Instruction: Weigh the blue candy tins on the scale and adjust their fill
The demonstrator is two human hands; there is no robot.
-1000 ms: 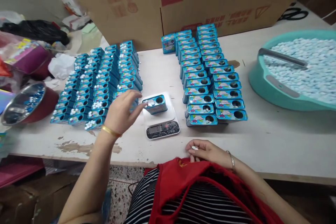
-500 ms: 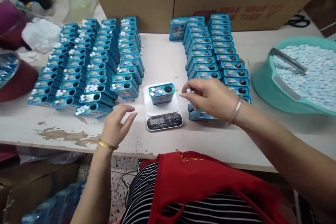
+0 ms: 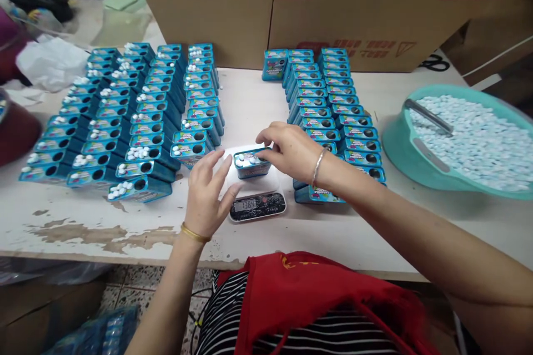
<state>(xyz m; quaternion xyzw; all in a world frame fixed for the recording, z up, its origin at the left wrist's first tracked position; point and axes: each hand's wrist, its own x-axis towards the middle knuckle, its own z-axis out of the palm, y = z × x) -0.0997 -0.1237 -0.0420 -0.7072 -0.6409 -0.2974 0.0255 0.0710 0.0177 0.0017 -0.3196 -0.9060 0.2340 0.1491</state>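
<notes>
A blue candy tin stands on the white kitchen scale, with a few white candies lying on its lid. My right hand is over the right end of this lid, covering the round opening. Its fingers are bent together at the lid, and what they pinch is hidden. Left of the scale, my left hand is open, thumb and fingers apart around the near left corner of the scale, apart from the tin. The scale's display seems to read 138.4.
Rows of blue tins with candies on many lids fill the left side. More tins line the right. A turquoise basin of white candies holds a metal scoop. Cardboard boxes stand behind.
My right hand has moved left from beside the scale onto the tin's lid. My left hand has come right, closer to the scale. The view has shifted slightly.
</notes>
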